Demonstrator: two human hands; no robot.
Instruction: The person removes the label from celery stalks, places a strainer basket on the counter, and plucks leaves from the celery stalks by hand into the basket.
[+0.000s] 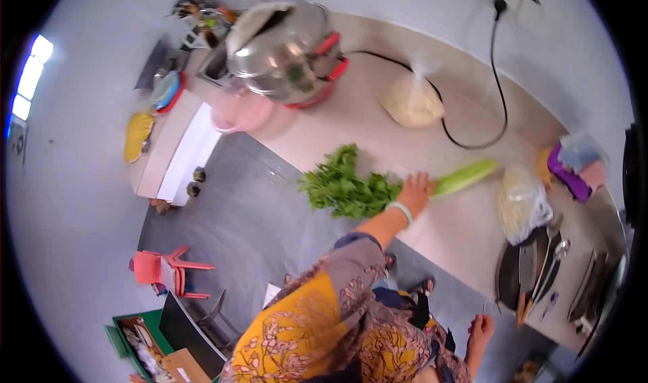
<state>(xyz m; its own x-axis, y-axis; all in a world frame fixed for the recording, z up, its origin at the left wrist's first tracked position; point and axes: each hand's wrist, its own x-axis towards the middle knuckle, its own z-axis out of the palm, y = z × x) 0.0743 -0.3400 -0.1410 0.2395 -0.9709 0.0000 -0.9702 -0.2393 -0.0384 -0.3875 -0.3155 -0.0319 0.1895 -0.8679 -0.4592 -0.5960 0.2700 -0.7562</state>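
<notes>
A bunch of celery lies across the counter, its leafy green top (347,186) reaching past the front edge and its pale stalks (466,177) pointing right. My left hand (415,192), with a pale bangle on the wrist, is closed over the celery where leaves and stalks meet. Low on the right, off the counter's front edge, is my right hand (480,329) with its fingers curled. Whatever those fingers may hold is too small to make out.
A shiny steamer pot (283,52) stands at the back left beside a pink basin (241,113). Behind the celery sit a tied plastic bag (413,100) and a black cord (503,86). Rightward are another bag (521,204), a dark pan (511,268) and utensils (540,278).
</notes>
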